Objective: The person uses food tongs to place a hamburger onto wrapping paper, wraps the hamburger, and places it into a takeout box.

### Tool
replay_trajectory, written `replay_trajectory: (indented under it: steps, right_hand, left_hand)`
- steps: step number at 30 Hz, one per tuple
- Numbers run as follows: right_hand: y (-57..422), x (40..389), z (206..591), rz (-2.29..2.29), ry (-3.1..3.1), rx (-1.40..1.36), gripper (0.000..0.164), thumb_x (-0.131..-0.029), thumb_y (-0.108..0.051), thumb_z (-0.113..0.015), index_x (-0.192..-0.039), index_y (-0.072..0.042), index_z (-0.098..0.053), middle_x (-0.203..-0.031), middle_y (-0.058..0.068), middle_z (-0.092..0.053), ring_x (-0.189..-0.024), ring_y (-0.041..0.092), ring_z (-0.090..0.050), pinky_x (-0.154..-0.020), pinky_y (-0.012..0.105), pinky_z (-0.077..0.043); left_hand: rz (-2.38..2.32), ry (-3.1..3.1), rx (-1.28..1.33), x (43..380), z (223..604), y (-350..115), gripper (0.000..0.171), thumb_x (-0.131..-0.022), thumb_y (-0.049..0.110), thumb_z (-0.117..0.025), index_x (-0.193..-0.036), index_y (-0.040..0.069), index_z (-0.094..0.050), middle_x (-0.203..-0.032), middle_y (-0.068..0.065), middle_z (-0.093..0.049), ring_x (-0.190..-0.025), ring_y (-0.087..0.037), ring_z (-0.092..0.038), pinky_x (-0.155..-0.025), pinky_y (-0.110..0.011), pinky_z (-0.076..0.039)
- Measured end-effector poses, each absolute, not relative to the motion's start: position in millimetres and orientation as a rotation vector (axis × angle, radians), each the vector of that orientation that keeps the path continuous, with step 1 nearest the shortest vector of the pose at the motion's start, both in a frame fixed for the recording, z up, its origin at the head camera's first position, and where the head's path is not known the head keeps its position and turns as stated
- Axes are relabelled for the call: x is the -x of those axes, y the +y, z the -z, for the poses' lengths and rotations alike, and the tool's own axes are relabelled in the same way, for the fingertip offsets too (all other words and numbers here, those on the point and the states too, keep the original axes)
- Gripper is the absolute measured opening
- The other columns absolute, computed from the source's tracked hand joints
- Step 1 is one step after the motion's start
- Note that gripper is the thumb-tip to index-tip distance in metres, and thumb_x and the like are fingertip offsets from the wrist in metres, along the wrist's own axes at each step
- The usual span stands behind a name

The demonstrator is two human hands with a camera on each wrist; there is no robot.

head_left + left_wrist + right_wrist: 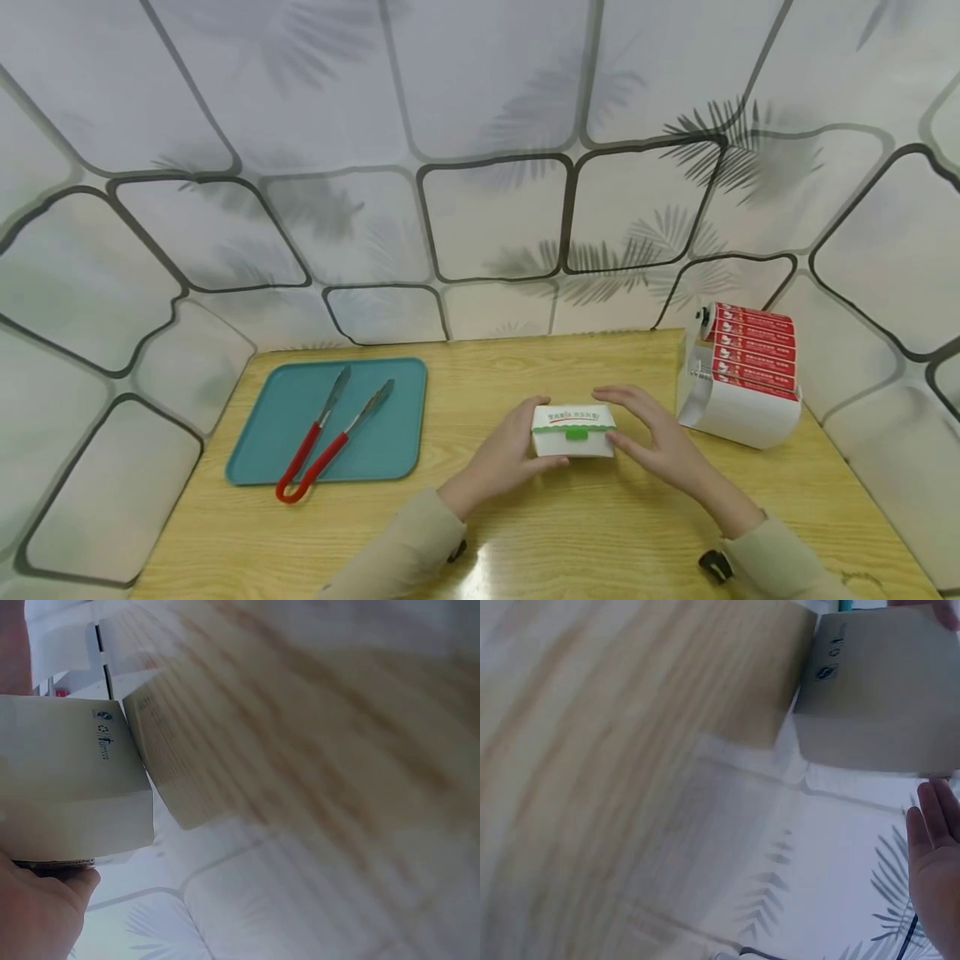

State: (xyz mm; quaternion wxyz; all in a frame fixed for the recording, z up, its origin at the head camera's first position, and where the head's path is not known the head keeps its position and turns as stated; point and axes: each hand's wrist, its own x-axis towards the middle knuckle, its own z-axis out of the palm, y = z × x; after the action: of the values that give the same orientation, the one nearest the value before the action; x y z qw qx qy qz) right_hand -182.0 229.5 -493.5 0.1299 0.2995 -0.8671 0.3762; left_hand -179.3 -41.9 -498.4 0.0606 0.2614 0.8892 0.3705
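A small white paper food box (pixel 573 442) with a green scalloped edge and a green front tab is on the table in the head view, its lid down. My left hand (pixel 504 447) holds its left side, thumb along the front and fingers behind. At the right side is my right hand (pixel 660 437), its thumb touching the front right corner and its fingers stretched toward the back edge. In the right wrist view, straight fingers (pixel 934 814) lie beside the box (pixel 877 697). The left wrist view shows the box's printed side (pixel 67 765) near the left hand (pixel 45 907).
Red-handled tongs (pixel 326 454) lie on a teal tray (pixel 390 454) at the left, their handle end past its front edge. A white holder (pixel 750 412) with several red-and-white packs (pixel 753 346) stands at the right. Patterned cloth walls (pixel 495 217) enclose the wooden table (pixel 360 533).
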Motion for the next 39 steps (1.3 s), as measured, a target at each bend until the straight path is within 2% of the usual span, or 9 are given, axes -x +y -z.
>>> replay_trajectory:
  steps: [4,6,8,13,23,39]
  right_hand:
    - [218,186,491,-1.204,-2.435,-0.936,0.054,-0.088,-0.002,-0.082,-0.138,-0.016,-0.070,-0.143,0.007,-0.067,-0.136,0.008,-0.057,-0.117,0.028,-0.045]
    - [212,187,493,-1.270,-2.376,-0.979,0.051,-0.086,0.003,-0.083,-0.133,-0.016,-0.074,-0.138,0.008,-0.070,-0.133,0.006,-0.059,-0.116,0.017,-0.043]
    - [206,188,495,-1.319,-2.302,-1.010,0.049,-0.083,0.009,-0.083,-0.127,-0.013,-0.077,-0.132,0.011,-0.073,-0.129,0.007,-0.062,-0.113,0.011,-0.045]
    - [199,190,499,-1.315,-2.180,-0.996,0.045,-0.080,0.015,-0.081,-0.119,-0.007,-0.081,-0.120,0.015,-0.077,-0.121,0.006,-0.066,-0.105,0.009,-0.050]
    - [195,187,496,-1.226,-2.193,-0.935,0.041,-0.081,0.012,-0.081,-0.117,-0.009,-0.082,-0.120,0.015,-0.078,-0.119,0.012,-0.070,-0.104,0.008,-0.051]
    - [193,185,499,-1.259,-2.174,-0.925,0.041,-0.079,0.012,-0.082,-0.115,-0.007,-0.082,-0.119,0.017,-0.078,-0.120,0.012,-0.069,-0.104,0.008,-0.051]
  left_hand:
    - [-1.100,2.700,-0.802,179,499,-42,0.087,-0.097,0.039,-0.078,-0.162,0.004,-0.031,-0.153,-0.014,-0.055,-0.140,-0.029,-0.057,-0.123,-0.047,-0.047]
    - [-1.093,2.701,-0.810,179,499,-42,0.086,-0.098,0.038,-0.077,-0.162,0.003,-0.031,-0.152,-0.015,-0.055,-0.139,-0.028,-0.057,-0.121,-0.047,-0.049]
    - [-1.085,2.704,-0.820,179,499,-42,0.085,-0.099,0.038,-0.077,-0.162,0.003,-0.031,-0.151,-0.015,-0.055,-0.138,-0.028,-0.058,-0.120,-0.046,-0.050]
    - [-1.077,2.714,-0.833,180,499,-42,0.085,-0.098,0.037,-0.078,-0.161,0.002,-0.031,-0.148,-0.014,-0.057,-0.134,-0.026,-0.060,-0.117,-0.044,-0.053]
    - [-1.033,2.736,-0.841,181,499,-43,0.088,-0.097,0.037,-0.079,-0.160,0.001,-0.030,-0.147,-0.014,-0.057,-0.132,-0.026,-0.060,-0.115,-0.042,-0.054]
    - [-1.048,2.737,-0.856,181,503,-43,0.088,-0.097,0.037,-0.079,-0.160,0.001,-0.030,-0.148,-0.015,-0.056,-0.135,-0.027,-0.059,-0.117,-0.043,-0.053]
